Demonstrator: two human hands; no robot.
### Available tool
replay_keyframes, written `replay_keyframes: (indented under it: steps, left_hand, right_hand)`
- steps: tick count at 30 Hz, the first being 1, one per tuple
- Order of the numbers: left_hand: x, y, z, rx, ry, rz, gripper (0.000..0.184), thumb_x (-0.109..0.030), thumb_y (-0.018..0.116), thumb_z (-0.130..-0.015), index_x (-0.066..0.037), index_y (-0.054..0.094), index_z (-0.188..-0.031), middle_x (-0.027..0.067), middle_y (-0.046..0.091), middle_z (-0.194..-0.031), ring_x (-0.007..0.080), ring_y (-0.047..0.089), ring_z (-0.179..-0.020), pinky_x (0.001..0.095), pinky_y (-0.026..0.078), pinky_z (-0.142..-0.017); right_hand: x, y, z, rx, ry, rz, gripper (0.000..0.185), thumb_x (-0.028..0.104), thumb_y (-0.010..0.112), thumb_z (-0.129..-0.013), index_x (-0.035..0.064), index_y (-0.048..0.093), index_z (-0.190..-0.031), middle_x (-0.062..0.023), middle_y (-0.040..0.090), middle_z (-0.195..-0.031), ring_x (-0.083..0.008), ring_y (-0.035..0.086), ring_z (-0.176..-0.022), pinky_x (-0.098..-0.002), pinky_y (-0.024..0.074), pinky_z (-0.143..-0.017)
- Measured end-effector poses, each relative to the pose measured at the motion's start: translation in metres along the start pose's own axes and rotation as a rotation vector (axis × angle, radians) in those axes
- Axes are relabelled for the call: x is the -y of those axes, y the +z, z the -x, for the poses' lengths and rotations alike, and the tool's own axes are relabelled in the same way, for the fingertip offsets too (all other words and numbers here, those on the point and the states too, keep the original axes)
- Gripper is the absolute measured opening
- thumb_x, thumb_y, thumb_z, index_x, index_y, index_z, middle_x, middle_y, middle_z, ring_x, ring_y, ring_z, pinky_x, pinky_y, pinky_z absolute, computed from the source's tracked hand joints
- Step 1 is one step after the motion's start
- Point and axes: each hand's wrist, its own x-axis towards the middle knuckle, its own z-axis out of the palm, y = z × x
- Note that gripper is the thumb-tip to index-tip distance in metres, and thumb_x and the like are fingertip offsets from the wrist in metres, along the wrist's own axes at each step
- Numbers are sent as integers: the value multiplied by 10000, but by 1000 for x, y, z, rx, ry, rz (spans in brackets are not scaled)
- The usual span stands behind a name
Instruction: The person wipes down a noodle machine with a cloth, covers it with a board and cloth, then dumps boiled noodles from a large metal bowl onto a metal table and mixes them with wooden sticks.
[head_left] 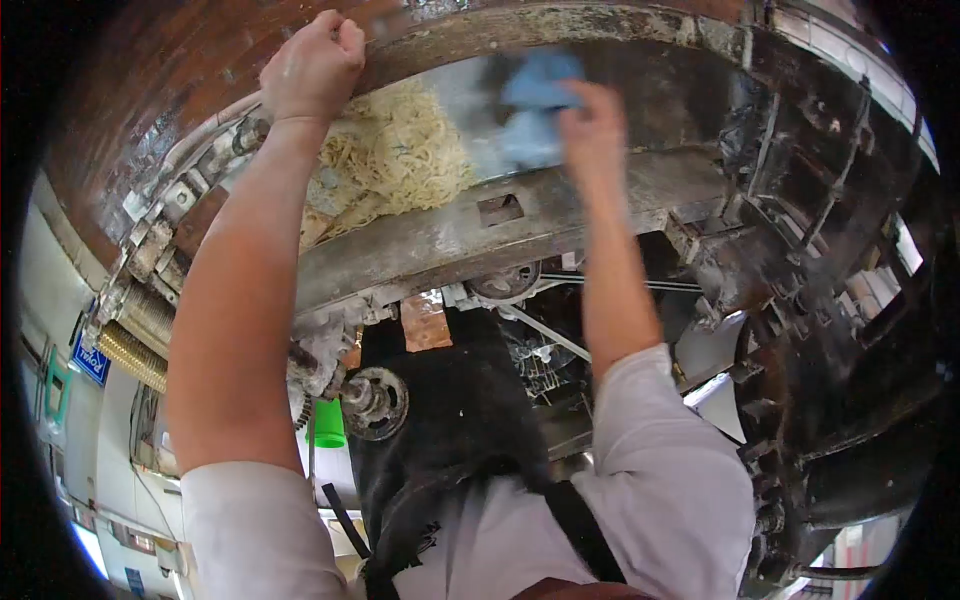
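Note:
My right hand [595,120], blurred by motion, grips a blue cloth [540,100] against a pale, shiny strip of the machine's long metal bed [465,95]. To the cloth's left lies a heap of yellowish, stringy shreds that look like dough [405,150]. My left hand [315,65] is closed in a fist above the heap's upper left, by the machine's far rim. Whether its curled fingers hold anything is hidden.
A worn front rail [500,230] with a rectangular slot runs below the bed. Rollers and coil springs [145,315] stand at left, a handwheel [375,403] underneath. A dark metal frame [820,220] rises at right. A green container [327,424] shows below.

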Motion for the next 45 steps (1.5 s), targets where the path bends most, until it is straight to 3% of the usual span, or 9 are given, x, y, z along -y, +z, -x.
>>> replay_keyframes:
  steps: [5,10,11,13,17,21,29,38,45]
  left_hand:
    - [1,1,3,-13,4,9,328,-422,463,-928,-168,656,-1005,151,696,-962,399,640,-936,487,502,-804]
    - [-1,1,0,14,-41,-23,316,-420,467,-931,-179,660,-1000,155,698,-946,399,645,-919,489,505,-790]
    - [0,0,-2,-4,-32,-17,319,-421,469,-924,-181,664,-1003,147,703,-952,386,654,-918,486,509,-794]
    - [1,1,2,-20,-2,-7,325,-424,473,-910,-186,671,-1009,130,714,-964,361,671,-918,479,518,-804]
    - [-1,-1,2,-12,-13,-12,299,-421,480,-936,-194,656,-1019,150,702,-937,398,649,-911,492,508,-773]
    - [-1,-1,3,22,-26,-14,307,-435,481,-935,-200,654,-1030,144,704,-957,401,647,-921,486,509,-779]
    - [1,3,3,-24,2,-41,330,-446,477,-958,-197,650,-1089,160,694,-984,400,642,-939,470,509,-774]
    - [22,23,1,-137,76,-27,392,-495,501,-954,-185,669,-1124,167,695,-940,396,651,-908,451,507,-775]
    - [15,11,-3,-37,16,-18,389,-501,480,-953,-200,665,-1115,172,691,-940,411,643,-911,459,503,-753]
  right_hand:
    - [-164,-48,-118,-371,85,568,398,311,623,-866,75,668,-1184,-158,608,-1228,-335,582,-1113,-455,448,-973]
    - [-81,171,-68,12,68,1350,402,273,527,-941,59,600,-1272,-181,529,-1371,-371,492,-1263,-511,345,-1098]
    - [-54,212,-47,111,50,1296,403,266,507,-956,55,586,-1290,-186,513,-1399,-378,474,-1293,-522,324,-1123]
    - [-62,271,3,-45,118,-372,358,264,560,-942,66,622,-1234,-144,611,-1248,-275,593,-1125,-418,450,-976]
    - [19,132,26,65,-141,-17,390,209,635,-901,14,600,-1237,-192,624,-1155,-321,619,-1023,-416,478,-892]
    - [32,7,-5,-108,179,31,391,217,554,-952,-20,567,-1262,-251,517,-1333,-453,515,-1169,-502,406,-1020]
    - [-148,94,-89,-353,-143,725,523,308,550,-913,25,527,-1351,-359,375,-1420,-504,342,-1326,-585,277,-1107]
    - [-317,-81,-191,287,116,1339,452,291,545,-910,39,587,-1282,-307,473,-1350,-471,439,-1250,-600,328,-1061]
    - [-330,-102,-147,415,207,1458,405,279,542,-908,49,634,-1229,-266,550,-1295,-446,516,-1191,-612,367,-1025]
